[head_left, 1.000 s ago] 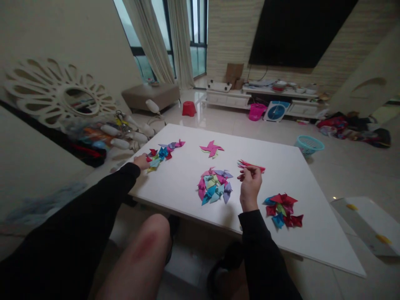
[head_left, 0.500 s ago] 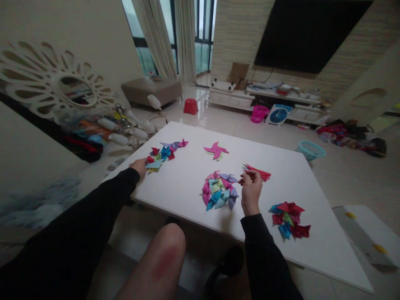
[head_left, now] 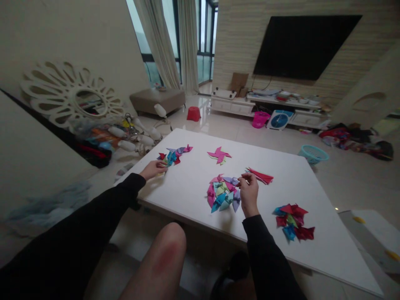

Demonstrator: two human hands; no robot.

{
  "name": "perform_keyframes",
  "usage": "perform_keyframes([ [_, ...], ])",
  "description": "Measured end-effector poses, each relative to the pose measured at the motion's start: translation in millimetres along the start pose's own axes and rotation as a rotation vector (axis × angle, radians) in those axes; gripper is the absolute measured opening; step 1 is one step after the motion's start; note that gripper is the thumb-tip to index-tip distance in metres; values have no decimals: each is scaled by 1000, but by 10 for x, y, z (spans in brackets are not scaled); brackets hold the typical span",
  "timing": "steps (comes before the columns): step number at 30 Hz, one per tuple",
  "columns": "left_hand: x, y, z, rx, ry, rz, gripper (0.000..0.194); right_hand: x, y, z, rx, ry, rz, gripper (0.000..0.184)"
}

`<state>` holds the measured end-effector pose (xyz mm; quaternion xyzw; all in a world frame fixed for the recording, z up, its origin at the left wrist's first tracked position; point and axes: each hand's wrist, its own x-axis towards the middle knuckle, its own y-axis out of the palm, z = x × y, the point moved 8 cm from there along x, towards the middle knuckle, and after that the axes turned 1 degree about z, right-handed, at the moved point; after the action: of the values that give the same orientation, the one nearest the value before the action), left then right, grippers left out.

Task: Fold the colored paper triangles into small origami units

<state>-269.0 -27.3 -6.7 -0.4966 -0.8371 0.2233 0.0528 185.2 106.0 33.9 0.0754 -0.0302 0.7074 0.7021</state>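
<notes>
My left hand (head_left: 154,169) reaches over the near end of a cluster of folded paper pieces (head_left: 171,157) on the left of the white table (head_left: 184,187). Its fingers stretch out over the papers and hide the nearest ones. My right hand (head_left: 249,192) hovers at the right side of a ring of colourful paper cranes (head_left: 222,188), fingers loosely bent and apart, nothing visible in them. Just beyond it lies a bundle of narrow red folded papers (head_left: 263,176). A pink pinwheel-shaped paper (head_left: 220,155) lies farther back.
Red and blue folded papers (head_left: 294,221) lie at the table's right. Off its far right corner stands a light-blue basket (head_left: 313,154). A white lamp fixture (head_left: 146,139) is beyond the left edge. A red stool (head_left: 193,113) stands on the floor behind.
My left hand has moved right, from the edge of the left cluster to over its nearest papers, covering the light-blue one. My right hand has barely moved; the view has tilted up slightly.
</notes>
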Motion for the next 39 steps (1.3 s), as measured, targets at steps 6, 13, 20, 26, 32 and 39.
perform_keyframes([
  [6,-586,1415,-1150,-403,131,305,57,-159,343,91,21,-7,192,30],
  [13,-1015,2583,-1533,-775,131,469,50,-199,364,124,160,-51,167,33],
  [20,-689,2751,-1431,-797,100,497,50,-28,324,-85,174,44,84,36],
  [26,-526,2683,-1452,-799,58,470,46,45,431,-147,229,99,84,37],
  [32,-547,2684,-1585,-764,126,479,40,35,389,-101,226,57,58,33],
  [39,-666,2648,-1588,-747,168,482,45,-79,402,-74,238,54,61,34],
])
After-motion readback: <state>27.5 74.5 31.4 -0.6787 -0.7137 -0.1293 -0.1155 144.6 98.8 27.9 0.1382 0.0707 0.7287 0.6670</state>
